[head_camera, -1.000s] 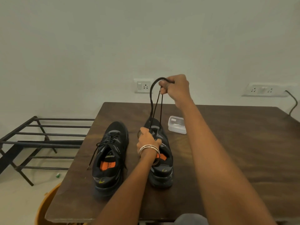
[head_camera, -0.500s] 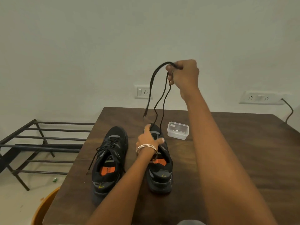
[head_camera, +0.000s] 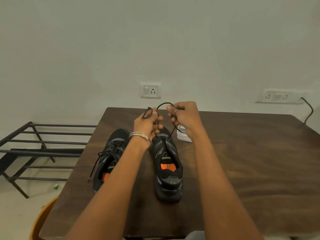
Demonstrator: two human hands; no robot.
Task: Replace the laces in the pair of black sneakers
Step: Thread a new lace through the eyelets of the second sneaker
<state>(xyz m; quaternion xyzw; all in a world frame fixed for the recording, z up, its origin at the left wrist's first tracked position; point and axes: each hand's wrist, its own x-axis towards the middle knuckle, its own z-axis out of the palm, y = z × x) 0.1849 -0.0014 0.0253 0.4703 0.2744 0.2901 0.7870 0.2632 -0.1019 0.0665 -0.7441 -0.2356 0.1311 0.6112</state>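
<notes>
Two black sneakers with orange insoles stand on the brown table. The left sneaker is still laced, one loose end trailing toward the table's left edge. The right sneaker has bare eyelets along most of its length. Above its toe, my left hand and my right hand both hold a black lace. The lace arches between them and two strands run down to the shoe's front eyelets. A bunched part sits on my left hand's fingers.
A small clear plastic box lies right of the right sneaker's toe, partly behind my right wrist. A black metal rack stands left of the table. An orange tub rim shows at the lower left. Wall sockets face me.
My right hand came down from its raised pull to just above the shoe's toe. My left hand left the sneaker and took hold of the lace too.
</notes>
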